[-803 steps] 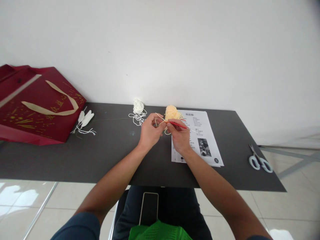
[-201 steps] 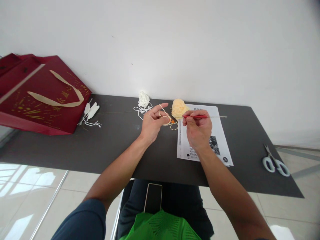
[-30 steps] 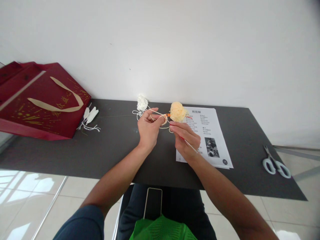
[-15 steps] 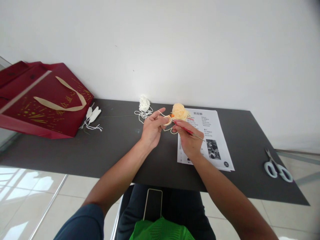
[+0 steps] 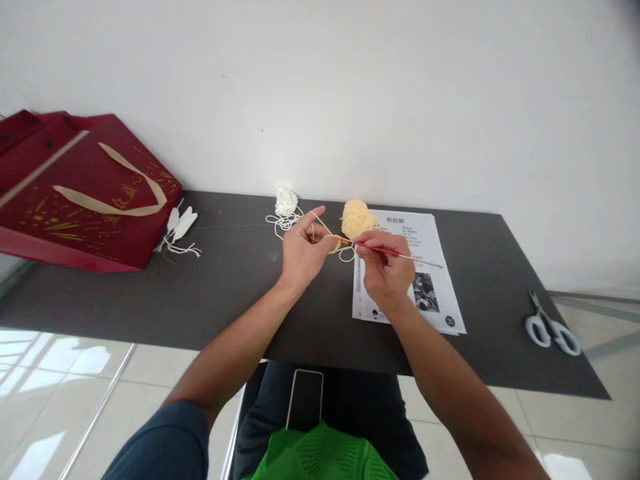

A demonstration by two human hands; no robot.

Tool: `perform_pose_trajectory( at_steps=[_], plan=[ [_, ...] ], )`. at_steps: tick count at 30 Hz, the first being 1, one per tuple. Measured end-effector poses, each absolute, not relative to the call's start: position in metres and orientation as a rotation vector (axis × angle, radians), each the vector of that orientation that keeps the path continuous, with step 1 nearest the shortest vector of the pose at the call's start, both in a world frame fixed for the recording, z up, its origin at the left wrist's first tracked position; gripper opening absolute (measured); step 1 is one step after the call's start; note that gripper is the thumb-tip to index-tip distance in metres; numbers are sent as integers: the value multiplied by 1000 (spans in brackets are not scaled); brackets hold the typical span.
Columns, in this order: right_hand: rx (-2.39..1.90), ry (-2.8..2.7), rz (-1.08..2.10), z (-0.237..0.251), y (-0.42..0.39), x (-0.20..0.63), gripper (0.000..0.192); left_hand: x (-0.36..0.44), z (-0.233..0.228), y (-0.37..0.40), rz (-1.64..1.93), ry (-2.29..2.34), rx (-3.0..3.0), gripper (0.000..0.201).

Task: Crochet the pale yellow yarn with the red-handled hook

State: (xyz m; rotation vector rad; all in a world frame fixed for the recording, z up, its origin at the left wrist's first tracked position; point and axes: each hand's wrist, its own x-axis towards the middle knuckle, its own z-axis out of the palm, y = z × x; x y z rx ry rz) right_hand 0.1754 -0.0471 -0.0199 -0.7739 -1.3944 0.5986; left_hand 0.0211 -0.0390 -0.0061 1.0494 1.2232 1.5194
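My right hand [image 5: 387,263] is closed around a crochet hook [image 5: 383,249] with a red grip, its thin shaft sticking out to the right. The hook's other end reaches the small pale-yellow crochet piece [image 5: 334,245] pinched in my left hand [image 5: 304,252]. Pale-yellow yarn runs over the raised left index finger, and a loose loop of it hangs between the hands. Something small and orange sits at the crochet piece; its kind is unclear. Just behind my hands lies a ball of pale-yellow yarn [image 5: 357,219].
A printed pattern sheet [image 5: 440,293] lies under my right hand. White yarn [image 5: 286,200] rests near the wall, and white crochet pieces [image 5: 184,223] lie by a red gift bag [image 5: 100,193]. Scissors [image 5: 550,327] are at the table's right. A phone [image 5: 305,399] rests on my lap.
My right hand has turned, so the crochet hook lies flatter and its free end reaches further right. The left hand still pinches the crochet piece. The whole view has shifted slightly.
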Motion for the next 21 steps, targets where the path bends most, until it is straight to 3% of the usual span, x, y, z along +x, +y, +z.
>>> perform_pose_trajectory(
  at_steps=[6,13,21],
  plan=[
    [-808,-1205,799,-10,-50,172,13,24,-8,-45,1585,1238,1237,59],
    [-767,-1149,985,-6,-44,177,19,18,-10,-38,1513,1111,1155,61],
    [-710,-1036,1132,-9,-39,178,24,17,-4,-40,1485,1012,1080,48]
  ],
)
